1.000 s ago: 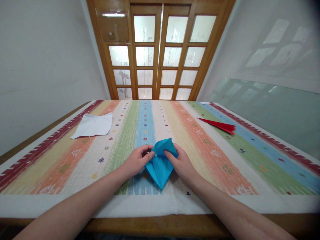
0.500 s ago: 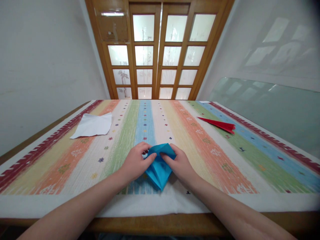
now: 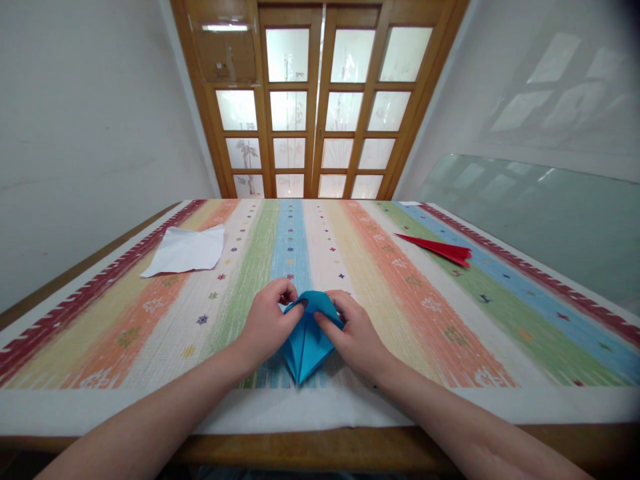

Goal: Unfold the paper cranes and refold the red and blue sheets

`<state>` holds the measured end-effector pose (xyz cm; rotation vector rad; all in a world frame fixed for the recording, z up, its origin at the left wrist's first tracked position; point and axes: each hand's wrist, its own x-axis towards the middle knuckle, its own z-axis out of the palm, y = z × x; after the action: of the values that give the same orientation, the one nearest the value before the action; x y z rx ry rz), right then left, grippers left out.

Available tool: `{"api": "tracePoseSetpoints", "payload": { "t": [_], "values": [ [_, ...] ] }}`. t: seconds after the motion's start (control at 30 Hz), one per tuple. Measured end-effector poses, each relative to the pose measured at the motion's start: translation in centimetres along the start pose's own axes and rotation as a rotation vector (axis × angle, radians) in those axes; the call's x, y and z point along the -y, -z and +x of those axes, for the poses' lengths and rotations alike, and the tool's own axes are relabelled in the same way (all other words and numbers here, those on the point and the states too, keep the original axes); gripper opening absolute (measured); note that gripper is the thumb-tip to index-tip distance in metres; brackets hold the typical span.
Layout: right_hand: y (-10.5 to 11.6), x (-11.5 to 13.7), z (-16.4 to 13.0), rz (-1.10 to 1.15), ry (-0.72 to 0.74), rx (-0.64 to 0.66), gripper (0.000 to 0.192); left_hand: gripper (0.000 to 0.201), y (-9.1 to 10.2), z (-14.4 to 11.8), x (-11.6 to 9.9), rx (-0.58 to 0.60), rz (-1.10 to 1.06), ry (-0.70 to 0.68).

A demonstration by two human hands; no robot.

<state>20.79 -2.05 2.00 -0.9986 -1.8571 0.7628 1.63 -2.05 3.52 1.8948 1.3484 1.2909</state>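
Note:
A sheet of blue folded paper (image 3: 309, 347) is held between both hands near the front of the table, its pointed end toward me and creases running to that point. My left hand (image 3: 270, 320) is closed on its left upper edge, thumb on the top face. On the opposite side my right hand (image 3: 357, 333) grips the right edge, thumb pressed on the paper and fingers behind it. The fingers beneath the paper are partly hidden.
A striped tablecloth (image 3: 255, 267) covers the table. At the left lies a white sheet of paper (image 3: 187, 251); at the right, a narrow red folded paper (image 3: 440, 249). Beyond the table stand wooden glass-paned doors (image 3: 313, 87). A pale glass panel (image 3: 525, 213) leans at the right wall.
The blue paper has shifted slightly left and turned, its near point swinging leftward. My right hand has moved left along with it, and the thumbs have changed place on the paper.

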Motion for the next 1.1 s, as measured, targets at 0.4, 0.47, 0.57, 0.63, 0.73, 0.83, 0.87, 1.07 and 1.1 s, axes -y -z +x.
{"api": "tracePoseSetpoints", "payload": {
  "t": [0.4, 0.47, 0.57, 0.63, 0.73, 0.83, 0.87, 1.07, 1.1],
  "values": [
    [-0.2, -2.3, 0.1, 0.254, -0.225, -0.042, 0.027, 0.041, 0.8, 0.0, 0.9, 0.190, -0.263, -0.035],
    [-0.2, -2.5, 0.1, 0.293, -0.242, -0.052, 0.032, 0.030, 0.8, 0.3, 1.6, 0.224, -0.287, 0.015],
    [-0.1, -2.7, 0.1, 0.303, -0.234, -0.069, 0.034, 0.031, 0.5, 0.5, 2.0, 0.276, -0.308, 0.111],
    [-0.1, -2.7, 0.1, 0.288, -0.217, -0.075, 0.032, 0.037, 0.2, 0.3, 2.1, 0.298, -0.285, 0.177],
    [-0.1, -2.7, 0.1, 0.278, -0.187, -0.078, 0.031, 0.039, 0.0, 0.0, 1.9, 0.299, -0.195, 0.177],
    [-0.2, -2.7, 0.1, 0.264, -0.195, -0.074, 0.030, 0.038, 0.1, -0.1, 1.7, 0.284, -0.138, 0.101],
    [-0.2, -2.8, 0.1, 0.259, -0.206, -0.071, 0.031, 0.038, 0.2, -0.1, 1.7, 0.285, -0.145, 0.078],
    [0.0, -2.4, 0.1, 0.233, -0.194, -0.091, 0.026, 0.044, 0.4, -0.1, 1.6, 0.337, -0.180, 0.112],
    [0.0, -2.2, 0.1, 0.206, -0.181, -0.094, 0.023, 0.043, 0.3, -0.1, 1.5, 0.340, -0.171, 0.123]
  ]
}}
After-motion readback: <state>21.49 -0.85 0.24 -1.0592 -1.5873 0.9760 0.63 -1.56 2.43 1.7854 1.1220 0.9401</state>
